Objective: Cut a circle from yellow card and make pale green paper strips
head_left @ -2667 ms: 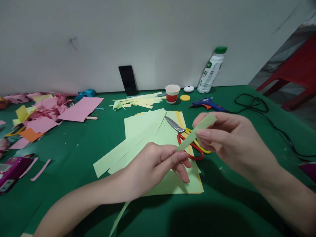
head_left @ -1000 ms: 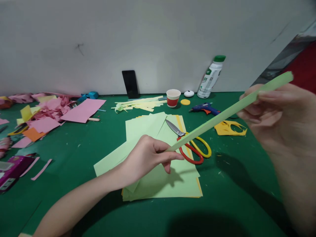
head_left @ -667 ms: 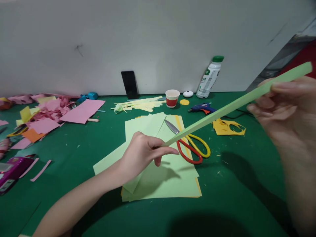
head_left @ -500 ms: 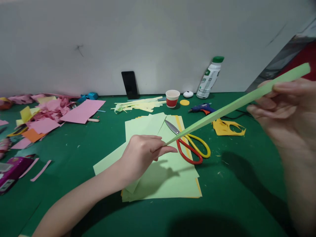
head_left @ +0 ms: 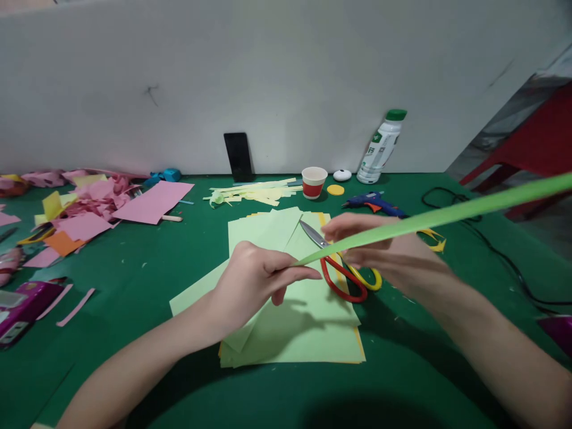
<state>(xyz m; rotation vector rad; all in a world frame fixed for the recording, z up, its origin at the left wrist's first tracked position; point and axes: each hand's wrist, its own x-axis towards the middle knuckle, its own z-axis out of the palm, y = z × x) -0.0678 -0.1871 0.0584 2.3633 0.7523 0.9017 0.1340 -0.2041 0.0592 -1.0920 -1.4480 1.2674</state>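
My left hand (head_left: 257, 277) pinches the narrow end of a long light-green paper strip (head_left: 447, 217) above a stack of pale green paper sheets (head_left: 295, 339). From there the strip slants up to the right and runs out of view. Close by, my right hand (head_left: 370, 238) is behind the strip, with fingers apart above and below it; the strip partly hides them. Scissors (head_left: 344, 286) with one red and one yellow handle lie on the sheets beneath my right hand, which partly covers them.
Pale strips (head_left: 259, 193), a paper cup (head_left: 314, 183), a leaning bottle (head_left: 382, 146) and a phone (head_left: 238, 156) line the wall. A blue glue gun (head_left: 375, 202) lies at back right, near a black cable (head_left: 504, 256). Pink paper scraps (head_left: 96, 208) cover the left side.
My right hand has let go of the strip's far end and moved left, close to my left hand. The strip's free end has dropped and now extends past the right edge.
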